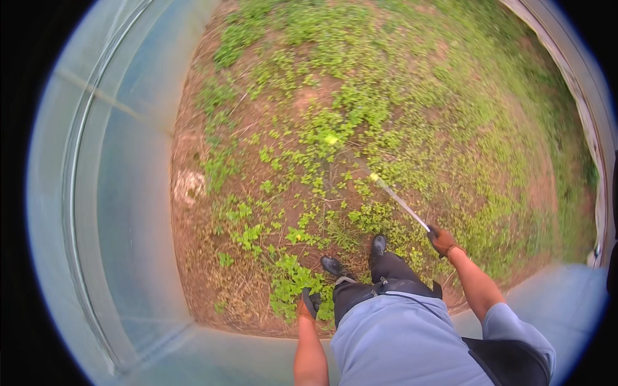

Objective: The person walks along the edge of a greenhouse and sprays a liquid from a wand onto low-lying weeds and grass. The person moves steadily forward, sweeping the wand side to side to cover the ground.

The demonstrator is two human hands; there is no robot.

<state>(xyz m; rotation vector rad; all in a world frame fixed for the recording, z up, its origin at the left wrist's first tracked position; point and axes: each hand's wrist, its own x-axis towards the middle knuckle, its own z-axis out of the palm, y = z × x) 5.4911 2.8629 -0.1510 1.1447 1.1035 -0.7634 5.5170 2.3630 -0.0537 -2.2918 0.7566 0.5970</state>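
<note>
pale thin rod (399,201) held in right hand (441,240).

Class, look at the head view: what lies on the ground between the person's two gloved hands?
In the head view, the person's own legs and black shoes stand between the left hand and right hand, on weedy soil.

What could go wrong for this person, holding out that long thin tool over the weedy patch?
The right hand grips a long thin tool whose tip blurs near the black shoes, so a low pass might catch a foot. The left hand hangs close to the weeds and could stray into the tool's path.
</note>
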